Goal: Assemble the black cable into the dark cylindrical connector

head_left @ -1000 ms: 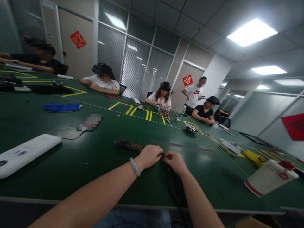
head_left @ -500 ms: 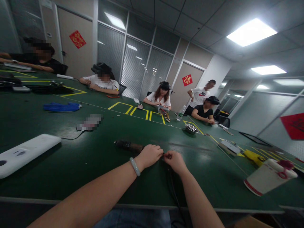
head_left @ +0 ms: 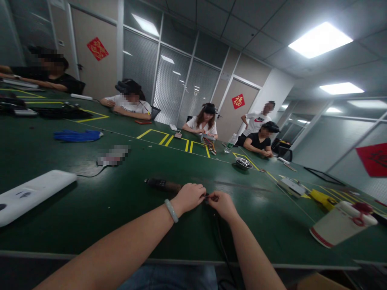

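A dark electric screwdriver (head_left: 165, 185) lies on the green table (head_left: 130, 225), its narrow tip pointing left. My left hand (head_left: 192, 197), with a pale bangle at the wrist, is closed over its rear end. Close against it, my right hand (head_left: 222, 204) is closed, thumb and fingers pinched together at the screwdriver's tail. Whatever small piece sits between the two sets of fingertips is mostly hidden. A black cable (head_left: 220, 237) runs from beneath my right hand over the table's front edge.
A white device (head_left: 36, 197) lies at left, cabled to a small blurred item (head_left: 113, 156). Beyond are a blue glove (head_left: 78, 135), metal bowl (head_left: 243, 163) and bottle (head_left: 230, 143). A white cup-like container (head_left: 340, 225) and yellow object (head_left: 323, 200) stand right. Several people are across the table.
Both hands keep nearly the same place and grip. The whole view has shifted very slightly; nothing has visibly been taken up or let go.
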`<state>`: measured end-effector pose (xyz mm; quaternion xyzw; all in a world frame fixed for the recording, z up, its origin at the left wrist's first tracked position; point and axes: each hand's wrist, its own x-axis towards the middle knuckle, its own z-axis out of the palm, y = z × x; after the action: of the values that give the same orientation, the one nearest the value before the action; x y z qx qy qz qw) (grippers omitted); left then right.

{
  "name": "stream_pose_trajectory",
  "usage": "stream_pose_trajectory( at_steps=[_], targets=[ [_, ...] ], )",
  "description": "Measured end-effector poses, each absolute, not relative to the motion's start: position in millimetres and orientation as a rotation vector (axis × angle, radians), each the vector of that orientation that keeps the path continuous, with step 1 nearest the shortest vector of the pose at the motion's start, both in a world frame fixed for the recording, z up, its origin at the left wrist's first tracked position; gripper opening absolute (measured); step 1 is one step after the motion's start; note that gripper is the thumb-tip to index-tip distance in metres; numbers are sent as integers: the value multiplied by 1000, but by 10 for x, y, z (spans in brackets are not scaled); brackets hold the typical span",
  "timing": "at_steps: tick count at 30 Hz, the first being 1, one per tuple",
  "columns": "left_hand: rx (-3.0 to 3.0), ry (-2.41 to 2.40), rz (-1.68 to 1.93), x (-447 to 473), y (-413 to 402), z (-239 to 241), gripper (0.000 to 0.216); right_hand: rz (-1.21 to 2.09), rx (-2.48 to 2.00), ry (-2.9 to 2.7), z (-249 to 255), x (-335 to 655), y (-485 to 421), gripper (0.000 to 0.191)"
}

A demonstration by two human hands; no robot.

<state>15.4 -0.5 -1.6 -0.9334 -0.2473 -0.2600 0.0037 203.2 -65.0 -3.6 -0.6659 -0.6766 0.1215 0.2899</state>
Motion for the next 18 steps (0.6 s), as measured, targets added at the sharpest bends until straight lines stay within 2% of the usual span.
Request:
stream_pose_trajectory(
  at_steps=[18],
  targets=[
    [-2937,-845,-833,143,-12,2,9,116,-1711,-1855,-3,1916,-667,11]
  ],
)
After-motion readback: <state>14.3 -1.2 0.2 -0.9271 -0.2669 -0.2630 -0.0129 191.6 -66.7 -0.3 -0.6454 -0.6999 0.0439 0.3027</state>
